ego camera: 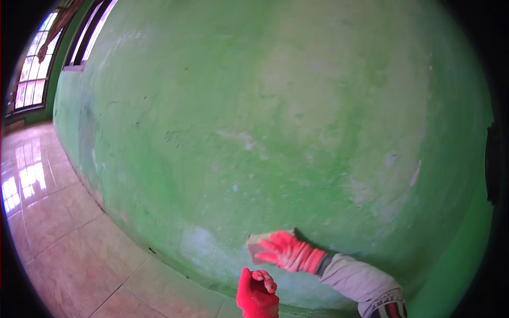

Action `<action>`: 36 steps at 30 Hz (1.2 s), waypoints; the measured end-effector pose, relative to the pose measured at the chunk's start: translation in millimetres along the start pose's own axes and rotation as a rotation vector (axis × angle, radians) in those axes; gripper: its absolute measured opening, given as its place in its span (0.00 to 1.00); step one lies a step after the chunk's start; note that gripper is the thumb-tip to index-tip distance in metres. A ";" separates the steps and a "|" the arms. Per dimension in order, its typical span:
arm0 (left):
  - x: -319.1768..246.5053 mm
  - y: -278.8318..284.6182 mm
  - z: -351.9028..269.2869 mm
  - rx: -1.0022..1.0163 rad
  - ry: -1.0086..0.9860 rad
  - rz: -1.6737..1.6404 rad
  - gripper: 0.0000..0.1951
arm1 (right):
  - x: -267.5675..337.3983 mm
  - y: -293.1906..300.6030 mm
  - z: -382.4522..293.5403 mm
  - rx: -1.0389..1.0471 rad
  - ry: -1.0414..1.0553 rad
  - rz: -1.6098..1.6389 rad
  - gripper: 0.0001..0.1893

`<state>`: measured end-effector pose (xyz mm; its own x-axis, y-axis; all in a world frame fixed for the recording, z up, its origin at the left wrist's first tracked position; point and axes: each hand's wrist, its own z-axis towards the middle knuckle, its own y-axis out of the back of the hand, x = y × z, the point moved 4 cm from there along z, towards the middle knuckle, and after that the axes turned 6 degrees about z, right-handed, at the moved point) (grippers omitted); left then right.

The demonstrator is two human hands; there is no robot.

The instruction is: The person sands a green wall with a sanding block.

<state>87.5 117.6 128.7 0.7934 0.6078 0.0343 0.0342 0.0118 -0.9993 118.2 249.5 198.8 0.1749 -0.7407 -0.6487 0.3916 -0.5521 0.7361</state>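
Observation:
My right hand (pixel 292 252), in a red and white work glove, lies with its fingers spread over a flat block (pixel 254 242) and holds it against the lower part of the green painted wall (pixel 222 175). The block is pale-edged and brownish; its exact kind cannot be told. My left hand (pixel 258 292), in a red glove, is at the bottom centre, below and left of the block, with its fingers curled; no object shows in it. Whitish worn patches and chipped spots mark the wall around and above the block.
A glossy tiled floor (pixel 79 254) runs along the wall's foot on the left. A small dark piece (pixel 152 251) lies near the wall's base. Barred windows (pixel 33 75) stand at the upper left. At the right edge is a dark object (pixel 492 165).

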 end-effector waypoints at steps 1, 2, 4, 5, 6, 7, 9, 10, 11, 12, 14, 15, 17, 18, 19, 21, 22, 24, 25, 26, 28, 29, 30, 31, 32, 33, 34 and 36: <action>-7.2 8.4 4.9 -0.013 0.001 -0.016 0.19 | -18.3 9.6 7.0 0.014 -0.087 0.104 0.24; -20.0 20.7 12.1 -0.060 -0.113 0.041 0.19 | -46.6 28.0 26.3 0.061 -0.237 0.216 0.28; -42.3 43.7 20.5 -0.214 -0.284 0.090 0.20 | -91.4 85.7 71.7 -0.061 -0.412 0.068 0.36; -49.2 50.5 23.1 -0.233 -0.285 0.075 0.20 | -108.7 130.0 94.1 -0.213 -0.483 -0.173 0.41; -52.2 52.6 25.0 -0.266 -0.296 0.054 0.20 | -139.6 159.5 104.3 -0.304 -0.520 -0.585 0.41; -55.3 55.6 25.8 -0.308 -0.315 0.036 0.19 | -175.3 184.2 113.2 -0.428 -0.658 -0.685 0.43; -59.3 50.1 23.1 -0.311 -0.290 0.016 0.19 | -216.8 222.7 134.0 -0.599 -0.871 -0.748 0.44; -61.2 47.0 21.4 -0.297 -0.274 -0.016 0.19 | -210.8 218.8 140.8 -0.588 -0.863 -0.759 0.44; -63.1 42.7 19.5 -0.281 -0.257 -0.048 0.20 | -198.8 208.6 149.1 -0.565 -0.789 -0.757 0.42; -67.9 40.6 18.5 -0.284 -0.250 -0.052 0.20 | -176.1 191.8 162.6 -0.544 -0.719 -0.747 0.40; -87.3 44.5 16.3 -0.327 -0.336 -0.130 0.20 | -87.7 108.2 199.4 -0.152 -0.414 -0.408 0.24; -96.7 37.4 10.1 -0.341 -0.342 -0.137 0.20 | -57.6 54.2 197.7 0.202 -0.249 -0.273 0.23; -113.2 9.9 -11.7 -0.288 -0.349 -0.005 0.16 | -18.3 -6.4 146.9 0.156 -0.133 -0.248 0.23; -119.2 7.2 -15.6 -0.289 -0.353 -0.003 0.16 | -2.5 -8.6 150.2 0.128 0.010 -0.211 0.23; -126.0 4.0 -19.2 -0.293 -0.410 0.089 0.16 | -2.8 -6.0 153.2 0.136 0.002 -0.118 0.23; -137.2 7.1 -16.9 -0.316 -0.477 0.185 0.17 | -39.9 21.1 185.1 0.213 -0.374 0.237 0.24; -143.0 14.6 -13.0 -0.355 -0.520 0.210 0.17 | -61.9 47.7 212.3 0.198 -0.542 0.285 0.24; -144.8 30.3 -2.7 -0.386 -0.544 0.240 0.17 | -118.3 99.6 232.9 -0.290 -0.482 -0.116 0.33; -144.3 44.1 5.4 -0.436 -0.596 0.182 0.19 | -134.5 123.0 250.7 -0.317 -0.451 -0.637 0.41; -140.2 49.3 9.8 -0.464 -0.630 0.118 0.20 | -164.5 152.9 262.3 -0.378 -0.556 -0.725 0.42; -137.3 50.3 12.8 -0.437 -0.566 0.080 0.20 | -179.7 164.5 268.5 -0.423 -0.663 -0.800 0.43; -137.6 51.8 14.6 -0.414 -0.525 0.039 0.20 | -174.7 157.0 271.8 -0.468 -0.688 -0.775 0.43; -138.4 49.1 13.9 -0.414 -0.506 0.039 0.20 | -168.3 155.9 274.0 -0.513 -0.714 -0.771 0.42; -143.7 47.9 11.8 -0.417 -0.521 0.030 0.21 | -147.0 119.8 269.7 -0.458 -0.598 -0.564 0.39; -149.6 48.5 9.9 -0.427 -0.544 0.023 0.21 | -114.1 77.6 263.1 -0.366 -0.495 -0.393 0.36; -153.3 48.3 8.6 -0.450 -0.550 0.026 0.21 | -76.4 29.3 248.4 -0.221 -0.443 -0.141 0.33; -153.4 41.5 4.9 -0.464 -0.599 0.034 0.20 | -50.2 -17.3 219.1 -0.114 -0.512 0.336 0.30; -151.2 23.1 -13.1 -0.467 -0.618 0.044 0.20 | 16.8 -70.8 155.0 -0.061 -0.074 0.306 0.27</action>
<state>-23.7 15.5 100.6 0.3214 0.9342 -0.1547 0.3724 -0.2749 -0.8864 -46.5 216.8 165.8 0.2276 -0.8959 -0.3817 0.3848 -0.2773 0.8804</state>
